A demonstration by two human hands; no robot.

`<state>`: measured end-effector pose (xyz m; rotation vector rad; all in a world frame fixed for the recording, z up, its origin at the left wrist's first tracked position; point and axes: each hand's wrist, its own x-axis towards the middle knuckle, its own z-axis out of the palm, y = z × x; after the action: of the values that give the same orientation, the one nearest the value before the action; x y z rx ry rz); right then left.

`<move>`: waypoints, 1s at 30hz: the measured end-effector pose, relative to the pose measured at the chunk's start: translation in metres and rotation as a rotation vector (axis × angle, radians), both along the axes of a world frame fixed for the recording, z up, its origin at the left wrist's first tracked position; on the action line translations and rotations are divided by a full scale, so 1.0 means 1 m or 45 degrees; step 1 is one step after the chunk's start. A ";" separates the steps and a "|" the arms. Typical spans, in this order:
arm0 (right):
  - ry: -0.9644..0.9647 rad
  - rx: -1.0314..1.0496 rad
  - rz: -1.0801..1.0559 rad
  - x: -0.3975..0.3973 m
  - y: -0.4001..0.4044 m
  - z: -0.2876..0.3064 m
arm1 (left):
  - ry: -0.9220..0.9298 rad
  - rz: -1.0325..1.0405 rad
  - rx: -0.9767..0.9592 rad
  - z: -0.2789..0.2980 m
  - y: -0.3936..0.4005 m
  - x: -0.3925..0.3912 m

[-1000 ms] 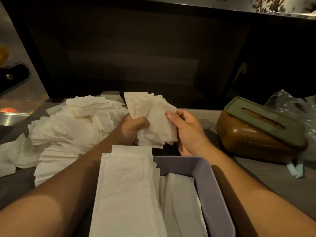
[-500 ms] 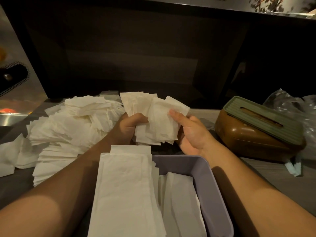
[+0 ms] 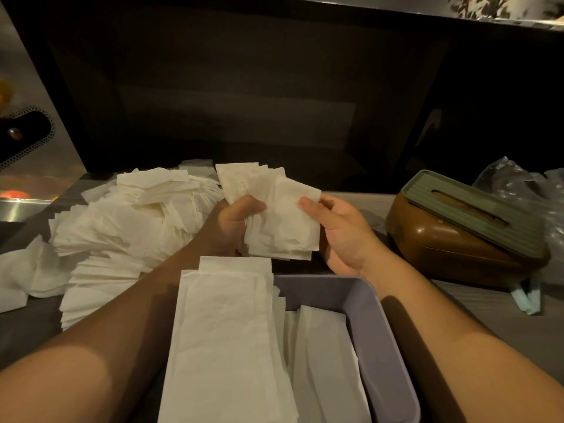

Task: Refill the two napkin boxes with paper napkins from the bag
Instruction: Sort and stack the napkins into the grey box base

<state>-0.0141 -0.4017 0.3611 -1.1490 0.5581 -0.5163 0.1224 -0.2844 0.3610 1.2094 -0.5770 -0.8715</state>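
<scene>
My left hand (image 3: 235,222) grips a fanned bundle of white paper napkins (image 3: 274,209) above the table. My right hand (image 3: 341,233) pinches the front napkin of that bundle at its right edge, thumb on top. Just below, an open lilac napkin box (image 3: 375,328) holds folded napkins, and a tall stack of napkins (image 3: 225,340) lies over its left side. A brown napkin box with a green slotted lid (image 3: 457,227) sits shut at the right. A big loose heap of napkins (image 3: 128,227) covers the table on the left.
A crumpled clear plastic bag (image 3: 518,187) lies behind the brown box at the far right. A pale green strip (image 3: 526,297) pokes out under that box. A dark panel rises behind the table, and a metal surface (image 3: 18,206) lies at the far left.
My right hand slid outward to the right edge of the bundle and pulled the front napkin a little to the right. My left hand kept its grip, barely moving.
</scene>
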 end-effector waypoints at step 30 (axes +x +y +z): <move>-0.026 -0.058 -0.271 -0.002 -0.009 -0.002 | -0.174 -0.229 -0.001 -0.001 -0.001 0.003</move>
<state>-0.0163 -0.4105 0.3596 -1.1320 0.6580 -0.7262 0.1249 -0.2853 0.3605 1.2360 -0.8063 -0.9436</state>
